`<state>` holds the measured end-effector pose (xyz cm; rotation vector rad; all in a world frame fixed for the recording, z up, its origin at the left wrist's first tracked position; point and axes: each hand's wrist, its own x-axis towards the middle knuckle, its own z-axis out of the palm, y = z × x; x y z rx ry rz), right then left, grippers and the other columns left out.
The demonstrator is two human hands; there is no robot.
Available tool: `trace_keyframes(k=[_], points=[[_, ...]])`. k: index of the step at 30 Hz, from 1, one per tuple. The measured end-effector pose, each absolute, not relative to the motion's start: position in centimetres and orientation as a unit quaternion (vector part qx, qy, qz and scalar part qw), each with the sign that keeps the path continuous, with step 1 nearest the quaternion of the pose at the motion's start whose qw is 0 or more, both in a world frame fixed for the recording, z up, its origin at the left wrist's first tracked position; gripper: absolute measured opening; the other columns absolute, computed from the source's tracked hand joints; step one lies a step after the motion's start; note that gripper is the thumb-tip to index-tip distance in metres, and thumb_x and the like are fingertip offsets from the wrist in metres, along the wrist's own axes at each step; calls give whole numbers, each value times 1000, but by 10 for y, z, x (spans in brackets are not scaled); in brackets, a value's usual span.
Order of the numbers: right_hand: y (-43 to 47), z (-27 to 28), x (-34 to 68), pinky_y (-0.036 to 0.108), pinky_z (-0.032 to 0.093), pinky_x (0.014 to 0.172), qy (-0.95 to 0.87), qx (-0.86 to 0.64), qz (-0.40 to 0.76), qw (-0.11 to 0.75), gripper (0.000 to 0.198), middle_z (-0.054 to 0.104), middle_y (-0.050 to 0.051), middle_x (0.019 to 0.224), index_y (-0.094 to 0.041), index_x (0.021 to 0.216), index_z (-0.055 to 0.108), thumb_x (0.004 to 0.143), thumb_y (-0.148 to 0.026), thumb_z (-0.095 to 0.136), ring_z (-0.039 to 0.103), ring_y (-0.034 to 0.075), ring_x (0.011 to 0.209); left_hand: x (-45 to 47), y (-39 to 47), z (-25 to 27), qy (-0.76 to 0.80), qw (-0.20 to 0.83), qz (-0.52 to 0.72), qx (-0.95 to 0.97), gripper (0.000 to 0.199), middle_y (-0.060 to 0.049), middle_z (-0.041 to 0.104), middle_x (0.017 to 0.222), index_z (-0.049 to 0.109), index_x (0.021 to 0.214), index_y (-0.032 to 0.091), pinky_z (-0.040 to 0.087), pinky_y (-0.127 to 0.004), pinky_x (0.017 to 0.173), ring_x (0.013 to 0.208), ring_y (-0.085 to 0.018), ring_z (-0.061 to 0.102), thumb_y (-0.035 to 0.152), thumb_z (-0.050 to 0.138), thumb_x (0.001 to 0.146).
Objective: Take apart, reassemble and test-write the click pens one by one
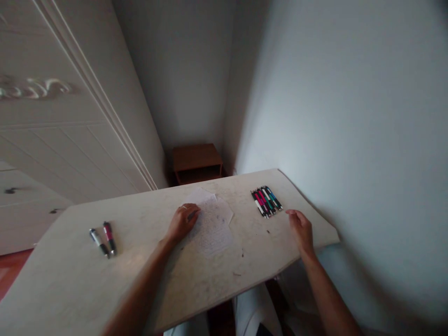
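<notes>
My left hand point(184, 223) rests at the left edge of some paper sheets point(213, 233) covered in fine writing. Its fingers are curled, and a small dark patch shows between thumb and fingers; I cannot make out what it is. A ring sits on one finger. My right hand point(301, 229) hovers by the right table edge with thumb and fingertips together, nothing visible in them. Just left of its fingertips lies a row of several colourful pens point(266, 201), side by side, apart from the hand.
On the left part of the white table point(140, 289) lie a white pen point(99, 242) and a magenta pen point(109, 237). Small dark crumbs dot the surface near the papers. A wall runs along the right; a brown low table point(198, 157) stands in the corner behind. White furniture point(87, 154) rises at left.
</notes>
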<state>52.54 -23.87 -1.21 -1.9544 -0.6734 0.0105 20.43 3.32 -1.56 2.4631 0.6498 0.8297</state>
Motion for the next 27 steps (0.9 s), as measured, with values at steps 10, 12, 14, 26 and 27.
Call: trace_keyframes(k=[10, 12, 14, 26, 27], points=[[-256, -37, 424, 32, 48, 68, -386, -801, -22, 457, 55, 73, 15, 78, -18, 79, 68, 87, -64, 39, 66, 25, 70, 192, 9, -12, 322, 186, 397, 839, 20, -9, 70, 98, 69, 92, 20, 49, -40, 92, 99, -21, 62, 24, 50, 87], [-254, -35, 426, 31, 47, 66, -407, -802, -21, 438, 57, 73, 16, 79, -17, 79, 69, 89, -63, 37, 66, 24, 68, 182, -2, -13, 340, 179, 393, 835, 20, -9, 70, 100, 69, 93, 19, 48, -40, 94, 100, -21, 62, 25, 51, 87], [-256, -34, 430, 31, 47, 66, -422, -799, -22, 428, 58, 73, 16, 79, -16, 80, 69, 90, -61, 35, 66, 24, 68, 165, -16, -13, 357, 167, 381, 836, 21, -9, 69, 104, 69, 95, 19, 46, -40, 95, 103, -22, 61, 25, 50, 87], [-265, -37, 438, 30, 44, 66, -505, -769, -42, 389, 56, 71, 14, 77, -16, 79, 69, 91, -60, 36, 60, 21, 64, 40, -35, 4, 633, 7, 335, 698, 35, -15, 61, 121, 61, 116, 16, 38, -43, 97, 115, -31, 50, 27, 48, 85], [-265, -37, 438, 30, 44, 66, -505, -768, -46, 390, 56, 70, 14, 76, -16, 79, 69, 91, -60, 36, 59, 21, 64, 36, -32, 5, 648, 5, 325, 689, 37, -15, 61, 121, 61, 117, 15, 37, -43, 97, 115, -32, 50, 28, 49, 84]])
